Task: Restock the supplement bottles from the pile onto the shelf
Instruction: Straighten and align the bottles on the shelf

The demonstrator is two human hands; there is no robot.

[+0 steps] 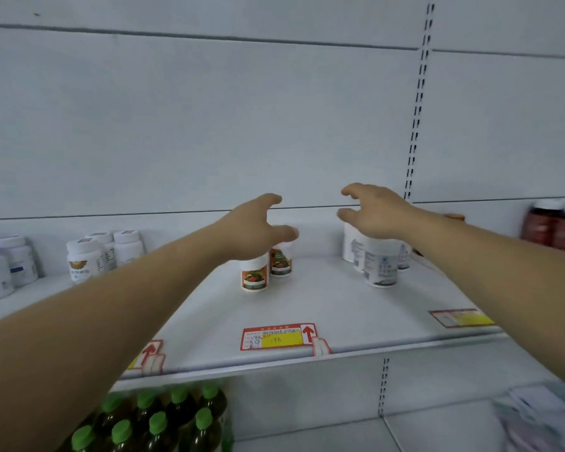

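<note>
**A:** Two small bottles [255, 275] mid-shelf, white, orange-green labels, upright, one just behind the other. Looks like light rigid plastic, probably rattly with pills. Slick label wrap, so best pinched round the body just under the cap, or capped from above with fingertips. Easy to tip over if nudged, being narrow. Not fragile, at a guess.

**B:** Agreed. Same deal for the white tubs [380, 269] on the right, only fatter, so probably needing a wider spread of fingers. Pile itself nowhere in view, btw.

**A:** Hands then? Left hand [255, 230] reaching out over the two bottles, palm down, thumb and fingers spread and loosely curved. Holding nothing, as far as can be seen. Hard to say whether touching the rear cap or just hovering above it.

**B:** Right hand [375, 212] the same: stretched forward above the tubs, fingers curved like a claw, empty, no contact visible. Both arms nearly straight, reaching deep toward the back panel.

**A:** Around that: shelf [307, 308] mostly bare up front, price tag [279, 337] on the lip, more white bottles [101, 252] far left, dark red jars [555, 226] far right, green-capped bottles [163, 419] one level down.
</note>
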